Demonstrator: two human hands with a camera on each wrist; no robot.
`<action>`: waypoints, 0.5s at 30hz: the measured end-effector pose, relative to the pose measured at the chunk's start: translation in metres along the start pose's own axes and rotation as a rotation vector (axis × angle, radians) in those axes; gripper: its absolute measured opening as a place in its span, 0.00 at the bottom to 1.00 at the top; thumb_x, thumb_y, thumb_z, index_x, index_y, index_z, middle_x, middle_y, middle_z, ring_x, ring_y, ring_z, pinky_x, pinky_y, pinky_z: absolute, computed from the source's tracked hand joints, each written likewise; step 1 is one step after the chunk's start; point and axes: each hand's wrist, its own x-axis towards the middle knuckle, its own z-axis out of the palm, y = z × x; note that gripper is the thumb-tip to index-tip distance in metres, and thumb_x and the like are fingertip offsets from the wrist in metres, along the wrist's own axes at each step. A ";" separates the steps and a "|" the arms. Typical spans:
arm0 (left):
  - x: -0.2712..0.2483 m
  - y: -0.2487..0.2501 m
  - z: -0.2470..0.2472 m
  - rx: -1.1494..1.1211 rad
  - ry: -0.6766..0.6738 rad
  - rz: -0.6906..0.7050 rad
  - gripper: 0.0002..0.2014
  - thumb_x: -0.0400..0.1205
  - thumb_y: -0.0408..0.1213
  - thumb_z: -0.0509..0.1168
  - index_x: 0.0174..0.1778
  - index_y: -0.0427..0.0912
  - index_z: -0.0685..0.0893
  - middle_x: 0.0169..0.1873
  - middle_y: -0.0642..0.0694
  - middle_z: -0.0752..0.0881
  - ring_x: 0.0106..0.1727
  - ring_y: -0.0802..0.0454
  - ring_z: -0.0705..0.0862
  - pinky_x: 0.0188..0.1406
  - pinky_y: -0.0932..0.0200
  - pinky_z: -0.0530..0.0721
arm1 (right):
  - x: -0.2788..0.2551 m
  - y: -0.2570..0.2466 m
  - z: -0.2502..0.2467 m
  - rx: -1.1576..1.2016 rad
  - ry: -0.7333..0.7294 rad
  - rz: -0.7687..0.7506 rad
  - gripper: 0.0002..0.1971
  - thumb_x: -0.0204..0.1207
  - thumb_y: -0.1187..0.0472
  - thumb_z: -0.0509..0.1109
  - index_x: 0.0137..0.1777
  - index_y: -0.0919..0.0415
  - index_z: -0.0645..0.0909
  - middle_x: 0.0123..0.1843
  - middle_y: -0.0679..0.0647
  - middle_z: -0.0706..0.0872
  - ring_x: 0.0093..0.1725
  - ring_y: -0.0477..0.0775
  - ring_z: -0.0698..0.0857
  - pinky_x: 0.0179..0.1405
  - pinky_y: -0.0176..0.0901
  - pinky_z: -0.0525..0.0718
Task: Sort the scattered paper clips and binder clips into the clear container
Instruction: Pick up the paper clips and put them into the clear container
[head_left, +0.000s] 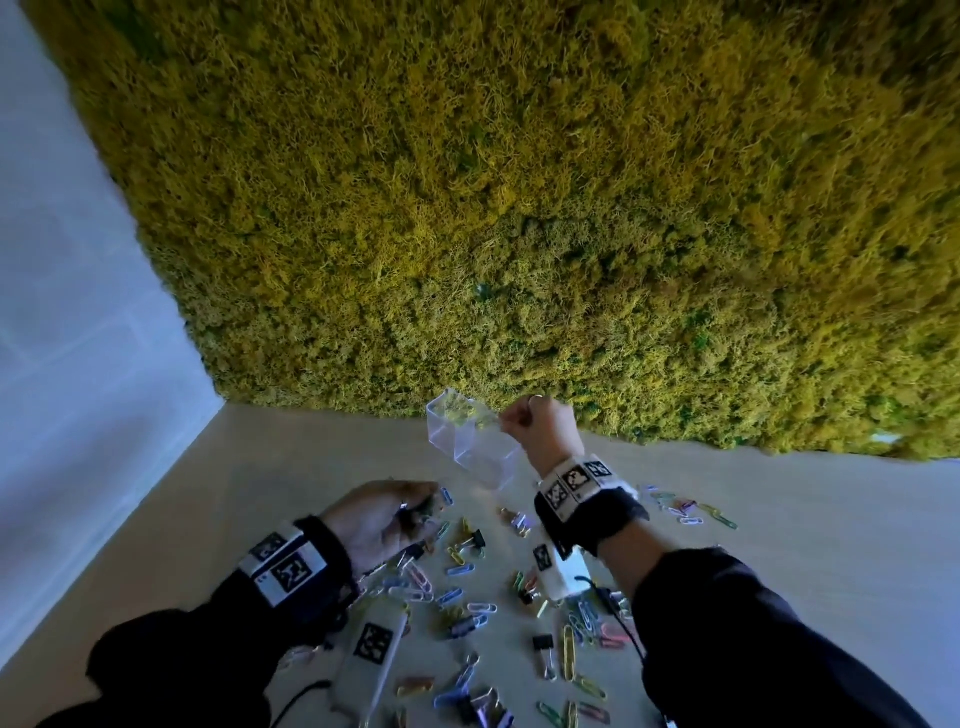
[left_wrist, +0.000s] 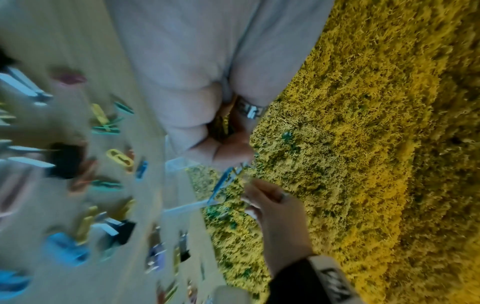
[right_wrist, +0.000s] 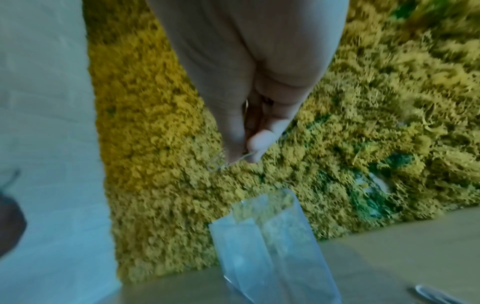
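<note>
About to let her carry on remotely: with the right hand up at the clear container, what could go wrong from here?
1. The right hand pinches a paper clip above and beside the clear container; released there, it may miss.
2. The container looks light; a knock could tip it.
3. The left hand cradles several clips that could spill.

We see a yellow-green moss wall (head_left: 519, 208) filling the view from ten to three o'clock. At nine o'clock a pale white wall (head_left: 62, 312) meets it in a corner. Below, toward six o'clock, lies a light beige tabletop (head_left: 311, 452).
</note>
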 end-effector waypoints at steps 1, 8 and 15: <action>0.005 0.007 0.002 -0.011 0.001 -0.003 0.08 0.81 0.28 0.57 0.44 0.31 0.82 0.28 0.42 0.83 0.23 0.54 0.80 0.19 0.64 0.84 | 0.006 0.001 0.005 -0.021 -0.010 -0.001 0.08 0.75 0.64 0.68 0.51 0.65 0.83 0.51 0.57 0.88 0.43 0.45 0.82 0.47 0.25 0.78; 0.045 0.045 0.036 -0.026 0.122 0.038 0.08 0.82 0.26 0.56 0.53 0.28 0.78 0.39 0.39 0.80 0.36 0.50 0.78 0.22 0.64 0.85 | 0.017 0.035 0.027 -0.028 -0.039 0.086 0.29 0.70 0.54 0.73 0.71 0.57 0.70 0.71 0.57 0.73 0.70 0.58 0.72 0.71 0.53 0.74; 0.100 0.047 0.057 0.113 0.217 0.036 0.09 0.82 0.23 0.56 0.57 0.31 0.76 0.39 0.39 0.81 0.26 0.50 0.87 0.31 0.57 0.88 | 0.015 0.053 0.033 0.053 -0.196 0.116 0.30 0.69 0.56 0.75 0.70 0.61 0.71 0.65 0.59 0.82 0.61 0.53 0.80 0.65 0.47 0.79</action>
